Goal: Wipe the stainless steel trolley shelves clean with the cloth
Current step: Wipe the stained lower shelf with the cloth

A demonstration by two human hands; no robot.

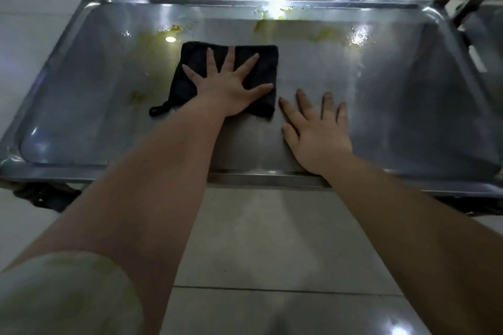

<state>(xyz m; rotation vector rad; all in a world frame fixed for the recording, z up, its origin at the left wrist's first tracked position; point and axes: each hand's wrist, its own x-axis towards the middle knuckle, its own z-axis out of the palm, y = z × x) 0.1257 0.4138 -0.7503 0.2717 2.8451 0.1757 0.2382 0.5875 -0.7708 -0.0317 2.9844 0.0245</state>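
A stainless steel trolley shelf (408,106) with a raised rim fills the upper half of the view. A black cloth (265,62) with a small loop at its near left corner lies flat on it, left of centre. My left hand (228,87) presses on the cloth with its fingers spread and straight. Flat on the bare steel just right of the cloth lies my right hand (315,130), fingers straight, wrist over the near rim. Yellow-green smears (321,32) run along the far part of the shelf, with fainter ones (137,95) at the left.
Pale floor tiles (272,239) lie below the shelf's near edge. A dark caster (43,196) shows under the near left corner. Trolley frame parts (462,11) stand at the far right corner. A pale sleeve (62,296) covers my left upper arm.
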